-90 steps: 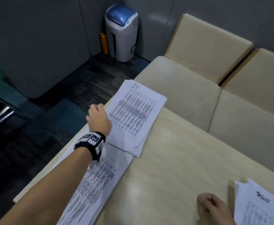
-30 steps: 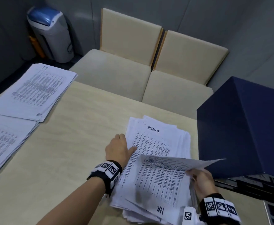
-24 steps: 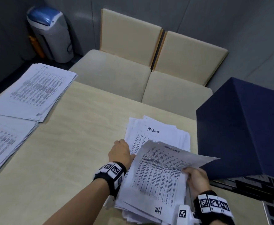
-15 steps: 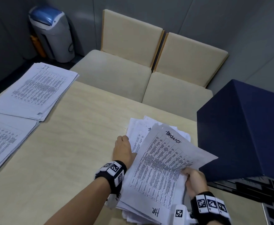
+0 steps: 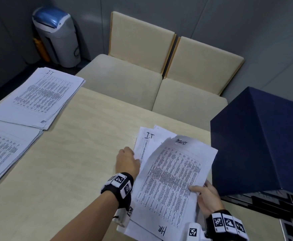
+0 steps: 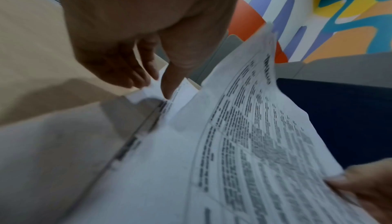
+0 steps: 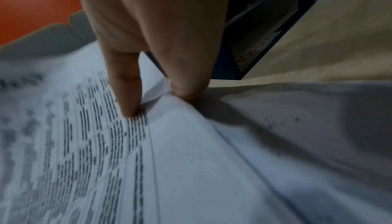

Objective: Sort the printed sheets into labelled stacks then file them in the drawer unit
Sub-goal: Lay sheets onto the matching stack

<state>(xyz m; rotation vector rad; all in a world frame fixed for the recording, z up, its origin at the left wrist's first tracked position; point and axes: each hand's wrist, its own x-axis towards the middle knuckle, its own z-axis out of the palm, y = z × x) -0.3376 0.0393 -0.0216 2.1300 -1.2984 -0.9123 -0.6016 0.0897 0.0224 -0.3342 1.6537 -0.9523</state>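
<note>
A loose pile of printed sheets (image 5: 143, 228) lies on the table beside the dark blue drawer unit (image 5: 264, 145). My right hand (image 5: 203, 192) pinches one printed sheet (image 5: 173, 178) by its right edge, thumb on top (image 7: 129, 103), and holds it tilted over the pile. A sheet marked IT (image 5: 146, 141) shows beneath it. My left hand (image 5: 127, 160) pinches that sheet's left edge, with the thumb (image 6: 169, 85) on the paper. At the far left lie the IT stack (image 5: 43, 94) and the HR stack (image 5: 1, 150).
Two beige chairs (image 5: 124, 80) stand against the table's far edge. A grey bin with a blue lid (image 5: 57, 35) is in the back left corner. Bare tabletop (image 5: 83, 136) lies between the stacks and the pile. The drawer unit's open front (image 7: 265, 31) is just right of my right hand.
My right hand lifted the top sheet off the pile and turned it face up, which uncovered the sheet marked IT. My left hand came back from the far left stacks to the pile's left edge.
</note>
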